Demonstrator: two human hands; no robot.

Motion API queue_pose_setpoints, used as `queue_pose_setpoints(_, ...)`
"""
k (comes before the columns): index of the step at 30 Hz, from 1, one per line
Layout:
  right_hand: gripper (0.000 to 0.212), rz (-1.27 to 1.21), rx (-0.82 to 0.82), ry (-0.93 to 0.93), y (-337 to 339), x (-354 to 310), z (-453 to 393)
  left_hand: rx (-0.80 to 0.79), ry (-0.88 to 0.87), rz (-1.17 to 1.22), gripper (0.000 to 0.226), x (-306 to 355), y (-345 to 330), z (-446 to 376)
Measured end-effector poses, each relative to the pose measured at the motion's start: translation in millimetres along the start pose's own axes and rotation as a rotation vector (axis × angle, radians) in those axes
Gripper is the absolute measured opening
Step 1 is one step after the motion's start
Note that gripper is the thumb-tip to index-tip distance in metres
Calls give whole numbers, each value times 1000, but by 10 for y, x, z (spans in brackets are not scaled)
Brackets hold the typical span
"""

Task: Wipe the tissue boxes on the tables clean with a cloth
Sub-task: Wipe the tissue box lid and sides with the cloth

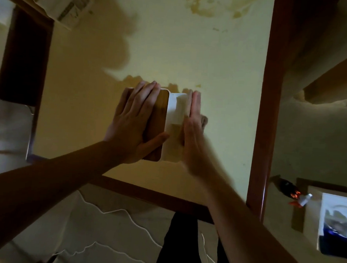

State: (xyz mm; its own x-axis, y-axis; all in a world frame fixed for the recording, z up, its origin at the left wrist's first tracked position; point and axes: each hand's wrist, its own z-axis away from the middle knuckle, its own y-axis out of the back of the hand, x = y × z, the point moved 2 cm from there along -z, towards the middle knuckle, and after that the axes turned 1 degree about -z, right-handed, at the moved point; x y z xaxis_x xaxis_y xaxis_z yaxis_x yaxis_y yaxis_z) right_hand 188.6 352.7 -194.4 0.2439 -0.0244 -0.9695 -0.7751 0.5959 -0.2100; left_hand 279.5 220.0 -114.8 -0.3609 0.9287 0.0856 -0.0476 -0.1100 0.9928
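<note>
A white tissue box [172, 135] with a wood-grain lid [160, 110] sits in the middle of the yellowish table [193, 52]. My left hand [133, 121] lies flat over the lid, its thumb hooked round the near edge, and grips the box. My right hand [192, 136] is stretched flat against the box's right side and looks blurred. It presses a greyish cloth [204, 120] to the box; only a small corner of the cloth shows past the fingers.
A red-brown wooden rim [269, 96] frames the table at the right and near edges. Brownish stains [207, 4] mark the far tabletop. Papers [62, 3] lie at the far left corner. A white-and-blue box [336, 222] stands lower right. White cables [116, 210] run over the floor.
</note>
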Motion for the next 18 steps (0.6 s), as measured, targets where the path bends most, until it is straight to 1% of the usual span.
queue_pose_setpoints(2, 59, -16, -43, -4, 60, -45, -269, -14, -9, 12, 97, -30, 28, -53)
queue_pose_setpoints(4, 68, -42, -48, -36, 95, -45, -393, -23, 10, 55, 94, -16, 65, -88)
queue_pose_setpoints(6, 71, -44, -49, -88, 136, -27, -391, 15, 101, 112, 88, 59, 82, -123)
queue_pose_setpoints(7, 70, -22, -46, -93, 153, -10, -366, 67, 197, 146, 86, 120, 95, -140)
queue_pose_setpoints(8, 70, -1, -45, -84, 169, 7, -339, 136, 347, 188, 88, 187, 99, -154)
queue_pose_setpoints(10, 68, 16, -50, -55, 177, 27, -319, 240, 770, 317, 104, 302, 74, -187)
queue_pose_setpoints(11, 67, 34, -58, -34, 169, 29, -327, 248, 986, 406, 115, 335, 39, -207)
queue_pose_setpoints(12, 66, 68, -69, -14, 159, 20, -334, 231, 1156, 476, 123, 354, -15, -224)
queue_pose_setpoints(13, 65, 110, -82, 4, 150, 9, -338, 194, 1267, 511, 128, 369, -62, -240)
queue_pose_setpoints(14, 66, 144, -93, 13, 143, -8, -339, 155, 1328, 507, 128, 385, -97, -254)
queue_pose_setpoints(15, 70, 162, -102, 14, 146, -23, -332, 131, 1349, 472, 126, 397, -125, -260)
queue_pose_setpoints(18, 86, 102, -119, -5, 186, -40, -269, 162, 1287, 349, 114, 428, -150, -258)
